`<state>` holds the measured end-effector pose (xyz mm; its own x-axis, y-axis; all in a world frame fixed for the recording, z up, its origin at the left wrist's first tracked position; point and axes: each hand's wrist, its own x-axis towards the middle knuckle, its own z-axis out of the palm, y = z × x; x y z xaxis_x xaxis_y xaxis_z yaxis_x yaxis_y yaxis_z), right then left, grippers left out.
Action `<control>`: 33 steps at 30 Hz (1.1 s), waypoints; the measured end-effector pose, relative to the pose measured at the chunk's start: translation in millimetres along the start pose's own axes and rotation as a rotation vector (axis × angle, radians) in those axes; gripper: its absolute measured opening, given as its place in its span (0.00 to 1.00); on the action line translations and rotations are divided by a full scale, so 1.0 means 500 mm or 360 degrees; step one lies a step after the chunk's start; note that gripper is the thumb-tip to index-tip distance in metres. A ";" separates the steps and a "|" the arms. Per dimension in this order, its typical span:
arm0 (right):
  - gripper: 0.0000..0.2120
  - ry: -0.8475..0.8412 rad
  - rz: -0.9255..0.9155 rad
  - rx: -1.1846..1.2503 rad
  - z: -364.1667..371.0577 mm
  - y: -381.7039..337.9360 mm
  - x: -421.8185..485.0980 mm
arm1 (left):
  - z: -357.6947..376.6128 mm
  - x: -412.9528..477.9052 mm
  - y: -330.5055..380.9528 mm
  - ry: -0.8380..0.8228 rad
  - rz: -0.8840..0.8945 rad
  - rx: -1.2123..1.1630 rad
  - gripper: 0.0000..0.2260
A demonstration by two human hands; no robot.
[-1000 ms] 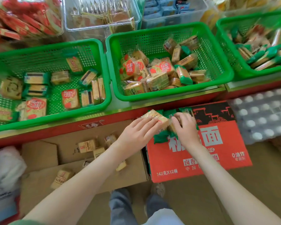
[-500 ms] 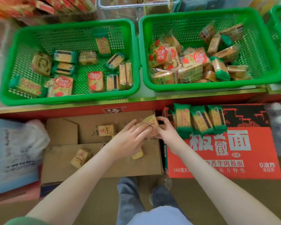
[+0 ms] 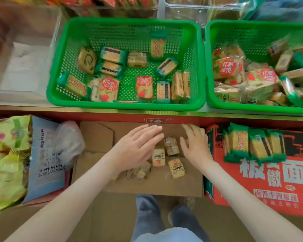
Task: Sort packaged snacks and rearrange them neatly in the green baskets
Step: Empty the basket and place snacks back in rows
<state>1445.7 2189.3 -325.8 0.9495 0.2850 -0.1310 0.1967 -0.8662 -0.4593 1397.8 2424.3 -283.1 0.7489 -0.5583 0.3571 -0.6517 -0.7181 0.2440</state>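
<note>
Head camera looked down on a person's left hand [image 3: 136, 149] and right hand [image 3: 196, 147], both palm-down over a brown cardboard box [image 3: 164, 186] below the shelf edge. The left fingers [image 3: 152, 131] lay straight and pressed together. The right fingers [image 3: 192, 128] were straight and slightly spread, and neither hand pinched anything.

Three small tan packets [image 3: 158, 157] lay in the box in the gap between the two hands, close to both thumbs. A blurred cluster [image 3: 142, 171] sat partly under the left palm, too hidden to count.

Three green-wrapped packets [image 3: 257, 147] lay side by side on a red carton [image 3: 269, 189] just right of the right hand.

Two green baskets sat on the shelf above. The left basket [image 3: 126, 106] held about a dozen scattered packets, and the right basket [image 3: 252, 109] held a heaped pile cut off by the frame.
</note>
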 end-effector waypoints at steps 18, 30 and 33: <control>0.44 -0.0949 -0.0494 -0.0904 -0.041 -0.296 0.415 | -0.124 0.046 -0.410 -0.1427 -0.1153 0.0467 0.40; 0.45 -0.1023 -0.0339 -0.0994 -0.014 -0.285 0.426 | -0.094 0.082 -0.442 -0.1473 -0.0519 0.0581 0.43; 0.42 -0.0913 -0.0387 -0.0997 -0.017 -0.279 0.417 | -0.097 0.103 -0.431 -0.1445 -0.0569 0.0524 0.42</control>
<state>1618.4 2366.3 -281.7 0.6279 0.5071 -0.5904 0.6351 -0.7723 0.0121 1571.1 2570.5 -273.3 0.7904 -0.2947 -0.5371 -0.4099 -0.9059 -0.1061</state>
